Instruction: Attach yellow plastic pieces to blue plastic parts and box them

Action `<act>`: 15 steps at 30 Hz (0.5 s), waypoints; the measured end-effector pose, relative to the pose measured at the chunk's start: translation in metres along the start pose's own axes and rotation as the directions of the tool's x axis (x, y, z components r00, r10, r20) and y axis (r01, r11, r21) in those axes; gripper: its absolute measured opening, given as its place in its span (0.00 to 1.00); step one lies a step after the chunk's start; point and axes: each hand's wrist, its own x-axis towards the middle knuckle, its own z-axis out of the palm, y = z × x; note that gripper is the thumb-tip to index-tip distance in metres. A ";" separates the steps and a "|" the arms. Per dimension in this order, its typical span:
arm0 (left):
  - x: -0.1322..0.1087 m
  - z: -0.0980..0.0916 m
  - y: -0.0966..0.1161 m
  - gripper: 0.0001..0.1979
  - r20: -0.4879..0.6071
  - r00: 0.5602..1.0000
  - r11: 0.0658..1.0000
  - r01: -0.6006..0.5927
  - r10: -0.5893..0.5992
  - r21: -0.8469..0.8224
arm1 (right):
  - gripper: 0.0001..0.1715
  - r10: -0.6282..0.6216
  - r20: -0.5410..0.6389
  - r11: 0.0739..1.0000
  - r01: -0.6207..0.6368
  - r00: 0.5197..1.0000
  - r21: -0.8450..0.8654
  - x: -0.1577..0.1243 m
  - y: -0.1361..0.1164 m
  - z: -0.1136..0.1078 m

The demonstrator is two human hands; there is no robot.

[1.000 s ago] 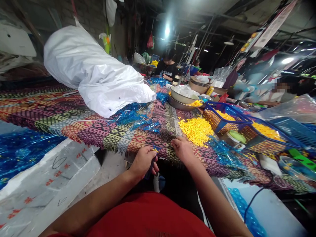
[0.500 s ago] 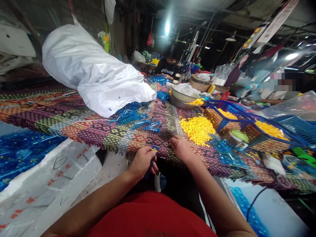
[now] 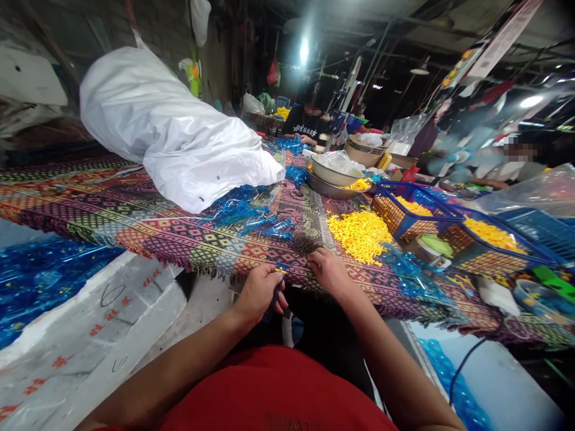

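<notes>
Two hands work close together at the near edge of the worktop. The left hand [image 3: 258, 294] is closed around a narrow dark-blue plastic strip [image 3: 275, 305], and its fingers hide most of the strip. A tiny yellow plastic piece [image 3: 281, 270] shows just above the fingertips, too small to make out how it sits. The right hand [image 3: 330, 272] is curled narrow just beside the left, its fingertips at the edge of a dark bristly heap [image 3: 304, 244]. Those fingers hide whether it is pinching anything, so I cannot tell, and the heap's separate pieces are too dark and small to tell apart.

Beyond the hands, a loose pile of yellow plastic pieces [image 3: 359, 235] lies on the patterned woven cloth [image 3: 148, 233] covering the worktop. Tangled clear-blue plastic runners [image 3: 238, 209] lie to its left, below a bulging white sack [image 3: 166, 131]. Farther on are two metal bowls [image 3: 332, 173], partly covered by plastic, and a blue-rimmed wire basket [image 3: 404, 209] holding more yellow pieces. At the far end, a person in a black shirt [image 3: 305, 123] sits with their hands mostly out of sight. Another person [image 3: 512, 167] at the right is blurred and half hidden.
</notes>
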 end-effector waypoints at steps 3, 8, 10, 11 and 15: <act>-0.001 0.002 0.000 0.05 -0.004 1.000 1.000 -0.012 0.012 0.029 | 0.05 0.152 -0.048 0.917 -0.123 0.987 0.379 -0.004 -0.005 0.002; -0.003 0.006 0.002 0.05 -0.003 1.000 0.997 -0.020 0.021 0.080 | 0.06 0.335 0.083 0.370 -0.212 0.939 0.904 -0.011 -0.026 0.000; -0.003 0.008 0.003 0.05 -0.001 1.000 0.995 -0.020 0.020 0.095 | 0.08 0.341 0.159 0.188 -0.232 0.927 0.954 -0.013 -0.034 -0.003; -0.003 0.008 0.003 0.05 -0.001 1.000 0.995 -0.020 0.020 0.101 | 0.09 0.336 0.190 0.124 -0.243 0.923 0.962 -0.014 -0.038 -0.004; -0.003 0.010 0.004 0.05 -0.007 1.000 0.992 -0.022 0.023 0.127 | 0.09 0.316 0.198 0.072 -0.231 0.928 0.970 -0.016 -0.046 -0.008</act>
